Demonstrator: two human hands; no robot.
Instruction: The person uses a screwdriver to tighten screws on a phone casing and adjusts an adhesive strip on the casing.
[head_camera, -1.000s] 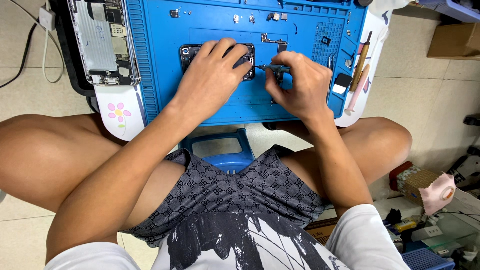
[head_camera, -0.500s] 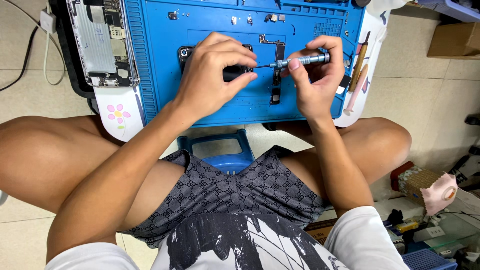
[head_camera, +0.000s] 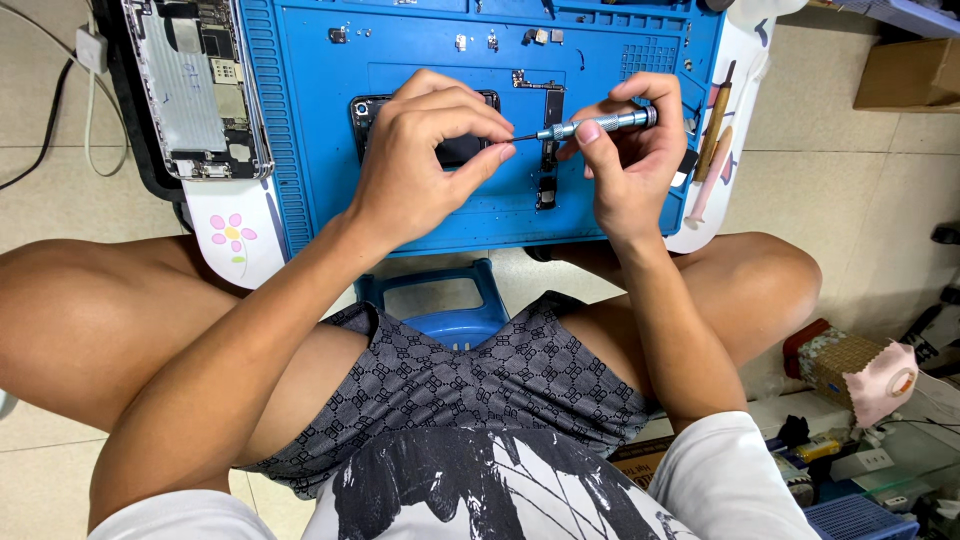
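Observation:
My right hand (head_camera: 628, 160) grips a slim silver screwdriver (head_camera: 600, 124), held nearly level with its tip pointing left. My left hand (head_camera: 425, 160) hovers over a small dark phone part (head_camera: 455, 150) on the blue work mat (head_camera: 300, 130); its thumb and forefinger pinch together at the screwdriver's tip. Whatever sits between those fingertips is too small to tell. A thin dark flex strip (head_camera: 550, 150) lies on the mat between my hands.
An opened phone body (head_camera: 195, 85) lies at the mat's left edge. Tiny loose parts (head_camera: 490, 40) dot the top of the mat. Pen-like tools (head_camera: 712, 150) rest at the right edge. A blue stool (head_camera: 440, 305) stands between my knees; boxes and clutter (head_camera: 860, 380) lie at right.
Both hands have lifted off the phone part. The right hand raised the screwdriver from the mat to level, and the left fingertips came up to pinch at its tip.

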